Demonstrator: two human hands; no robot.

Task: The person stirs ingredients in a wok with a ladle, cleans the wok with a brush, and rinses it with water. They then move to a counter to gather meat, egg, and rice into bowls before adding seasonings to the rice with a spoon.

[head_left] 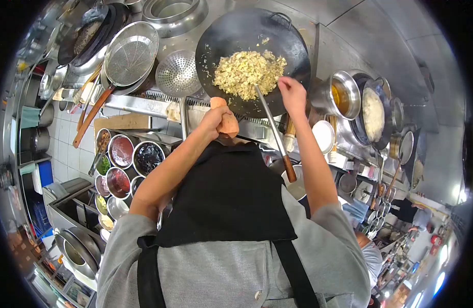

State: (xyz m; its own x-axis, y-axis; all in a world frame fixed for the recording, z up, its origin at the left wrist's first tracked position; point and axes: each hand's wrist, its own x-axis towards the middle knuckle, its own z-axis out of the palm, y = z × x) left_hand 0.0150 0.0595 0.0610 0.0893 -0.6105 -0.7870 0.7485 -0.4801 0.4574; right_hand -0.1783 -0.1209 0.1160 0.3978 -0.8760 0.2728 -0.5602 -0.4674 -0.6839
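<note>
My left hand [215, 122] is closed round a folded orange cloth [229, 125] at the near left rim of the wok [208, 41]. Whether a wok handle lies inside the cloth is hidden. Chopped, yellowish-brown food [249, 72] is heaped in the wok. Above its right side hovers my right hand [293, 95], fingertips pinched together; anything between them is too small to make out. A long metal-handled utensil [270, 120] with a wooden end leans out of the wok toward me, untouched by either hand, its head buried in the food.
Left of the wok lie a perforated ladle [178, 72] and a wire strainer [132, 54]. To the right stand a metal pot with amber liquid [344, 95] and a pan holding a pale mass [373, 115]. Several seasoning containers [122, 151] sit at lower left. Another person [371, 256] is behind at right.
</note>
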